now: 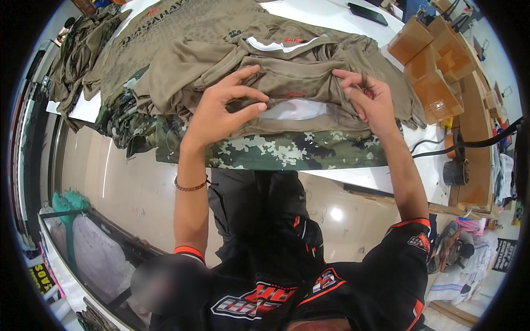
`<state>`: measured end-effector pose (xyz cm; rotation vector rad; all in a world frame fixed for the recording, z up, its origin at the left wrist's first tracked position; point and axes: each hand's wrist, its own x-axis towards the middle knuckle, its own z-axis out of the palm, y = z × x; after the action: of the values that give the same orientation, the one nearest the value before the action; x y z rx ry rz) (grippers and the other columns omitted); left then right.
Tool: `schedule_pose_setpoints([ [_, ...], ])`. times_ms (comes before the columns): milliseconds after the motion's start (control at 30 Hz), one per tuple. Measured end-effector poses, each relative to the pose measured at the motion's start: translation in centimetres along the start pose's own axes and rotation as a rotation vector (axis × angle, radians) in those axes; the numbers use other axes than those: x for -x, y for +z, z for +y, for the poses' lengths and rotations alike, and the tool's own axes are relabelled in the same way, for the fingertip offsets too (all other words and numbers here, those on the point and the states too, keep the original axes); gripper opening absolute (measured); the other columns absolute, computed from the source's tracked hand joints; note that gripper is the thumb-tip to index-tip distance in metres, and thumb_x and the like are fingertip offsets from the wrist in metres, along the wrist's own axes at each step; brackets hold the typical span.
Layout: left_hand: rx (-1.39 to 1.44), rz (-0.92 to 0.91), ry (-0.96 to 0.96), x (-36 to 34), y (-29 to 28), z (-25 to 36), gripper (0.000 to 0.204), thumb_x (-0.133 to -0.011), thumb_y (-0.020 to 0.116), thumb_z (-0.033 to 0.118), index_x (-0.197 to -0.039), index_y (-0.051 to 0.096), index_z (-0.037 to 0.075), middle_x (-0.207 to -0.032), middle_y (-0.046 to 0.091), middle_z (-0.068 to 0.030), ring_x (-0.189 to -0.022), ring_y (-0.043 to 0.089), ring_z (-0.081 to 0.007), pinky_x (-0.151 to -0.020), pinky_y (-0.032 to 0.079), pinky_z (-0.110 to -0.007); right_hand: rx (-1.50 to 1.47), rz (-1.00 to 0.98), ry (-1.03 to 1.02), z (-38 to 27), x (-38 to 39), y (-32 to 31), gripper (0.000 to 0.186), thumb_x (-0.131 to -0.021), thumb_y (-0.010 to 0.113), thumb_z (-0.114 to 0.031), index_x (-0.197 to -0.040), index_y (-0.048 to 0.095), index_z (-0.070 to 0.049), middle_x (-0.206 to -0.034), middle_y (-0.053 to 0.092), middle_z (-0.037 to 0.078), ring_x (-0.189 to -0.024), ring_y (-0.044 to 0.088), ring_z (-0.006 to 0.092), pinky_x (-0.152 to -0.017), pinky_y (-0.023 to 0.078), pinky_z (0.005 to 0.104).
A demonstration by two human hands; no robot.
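Observation:
An olive-brown shirt (pixel 295 77) lies bunched on top of other garments, its neck opening spread between my hands. White lining (pixel 298 110) shows inside the opening, and small red marks sit on the fabric. My left hand (pixel 218 110) rests over the left side of the collar, fingers apart, thumb and index tips close but not closed on anything visible. At the collar's right side, my right hand (pixel 378 105) has its index finger stretched to the cloth. Its other fingers curl around something small and dark that I cannot make out. Green camouflage cloth (pixel 265 149) hangs underneath at the table edge.
More olive shirts (pixel 160 33) cover the white table (pixel 353 176). A phone (pixel 367 14) lies at the back right. Cardboard boxes (pixel 436 66) and a black cable (pixel 475 144) are to the right. Crumpled camouflage garments (pixel 83 49) lie at the far left.

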<state>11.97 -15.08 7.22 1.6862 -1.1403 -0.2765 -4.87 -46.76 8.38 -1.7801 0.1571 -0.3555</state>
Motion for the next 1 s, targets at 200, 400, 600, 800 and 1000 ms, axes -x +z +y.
schedule_pose_setpoints([
  [200, -0.467, -0.090, 0.109, -1.0, 0.4, -0.7, 0.062, -0.088, 0.082, 0.024, -0.139, 0.062, -0.004, -0.168, 0.035, -0.0201, -0.156, 0.032, -0.0386, -0.124, 0.032, -0.048, 0.828, -0.068, -0.504, -0.1, -1.2, 0.4, 0.034, -0.085, 0.072, -0.002, -0.119, 0.073, -0.008, -0.138, 0.070, 0.002, -0.081, 0.072, 0.0231, -0.070, 0.057, 0.0320],
  [400, -0.674, -0.122, 0.094, -1.5, 0.7, -1.3, 0.073, -0.087, 0.083, 0.033, -0.145, 0.057, -0.004, -0.171, 0.027, -0.0205, -0.159, 0.022, -0.0381, -0.126, 0.027, -0.048, 0.772, -0.056, -0.334, 0.8, -3.1, -0.4, 0.033, -0.091, 0.067, 0.002, -0.122, 0.073, -0.005, -0.139, 0.070, 0.008, -0.115, 0.072, 0.0255, -0.096, 0.055, 0.0301],
  [600, -0.616, 0.171, 0.157, -1.9, 4.6, 3.3, 0.045, -0.085, 0.084, 0.021, -0.123, 0.074, 0.002, -0.134, 0.067, -0.0207, -0.128, 0.060, -0.0390, -0.105, 0.050, -0.045, 0.459, -0.031, -0.283, 2.7, -3.7, -1.5, 0.025, -0.099, 0.069, -0.009, -0.122, 0.074, -0.003, -0.130, 0.075, 0.008, -0.107, 0.071, 0.0154, -0.091, 0.054, 0.0281],
  [800, -0.393, 0.042, 0.156, -4.7, 13.2, 4.9, 0.021, -0.081, 0.082, 0.014, -0.098, 0.079, 0.002, -0.096, 0.072, -0.0150, -0.097, 0.068, -0.0352, -0.086, 0.055, -0.045, 0.395, -0.035, -0.286, 2.3, -3.4, -1.5, 0.028, -0.098, 0.072, -0.013, -0.124, 0.074, -0.003, -0.125, 0.076, 0.010, -0.104, 0.070, 0.0136, -0.090, 0.055, 0.0294],
  [1000, -0.372, 0.072, 0.011, -4.9, 16.3, 4.0, 0.011, -0.081, 0.081, 0.010, -0.087, 0.080, 0.002, -0.092, 0.070, -0.0169, -0.083, 0.068, -0.0368, -0.078, 0.055, -0.046, 0.471, 0.002, -0.400, 2.2, -2.9, -1.6, 0.025, -0.096, 0.075, -0.017, -0.116, 0.075, -0.001, -0.120, 0.077, 0.009, -0.102, 0.070, 0.0137, -0.088, 0.055, 0.0287],
])
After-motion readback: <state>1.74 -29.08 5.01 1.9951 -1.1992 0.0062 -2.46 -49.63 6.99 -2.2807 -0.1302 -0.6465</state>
